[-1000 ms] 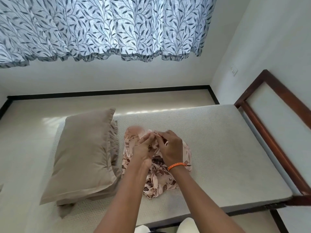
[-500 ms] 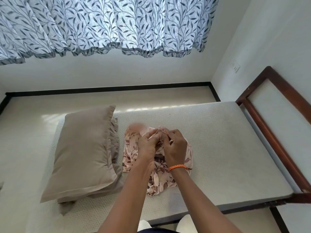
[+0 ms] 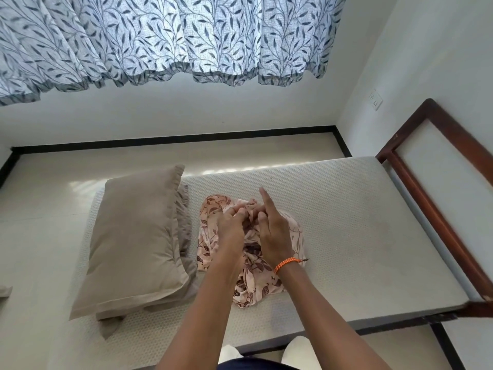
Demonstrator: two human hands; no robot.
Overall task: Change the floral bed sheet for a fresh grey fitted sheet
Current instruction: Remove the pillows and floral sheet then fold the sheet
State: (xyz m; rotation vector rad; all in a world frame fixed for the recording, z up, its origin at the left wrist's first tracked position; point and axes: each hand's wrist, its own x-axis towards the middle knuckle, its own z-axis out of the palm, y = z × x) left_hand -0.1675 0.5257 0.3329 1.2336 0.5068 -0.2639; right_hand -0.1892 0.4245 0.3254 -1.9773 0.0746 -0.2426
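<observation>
The floral bed sheet (image 3: 256,287), peach with brown leaves, lies bunched in a small heap in the middle of the bare mattress (image 3: 360,236). Both my hands are over the top of the heap, close together. My left hand (image 3: 230,228) pinches a fold of the fabric with curled fingers. My right hand (image 3: 273,236), with an orange cord at the wrist, has its forefinger sticking straight out while its other fingers curl into the same fold. The hands hide the fabric beneath them. No grey sheet is in view.
Two taupe pillows (image 3: 138,236) are stacked on the left part of the mattress, touching the heap's left side. A dark wooden bed frame (image 3: 437,209) runs along the right by the wall. A leaf-patterned curtain (image 3: 170,36) hangs behind.
My right forefinger has straightened and now points away from me; before, all its fingers were bunched on the fabric. Both hands stayed over the heap's top.
</observation>
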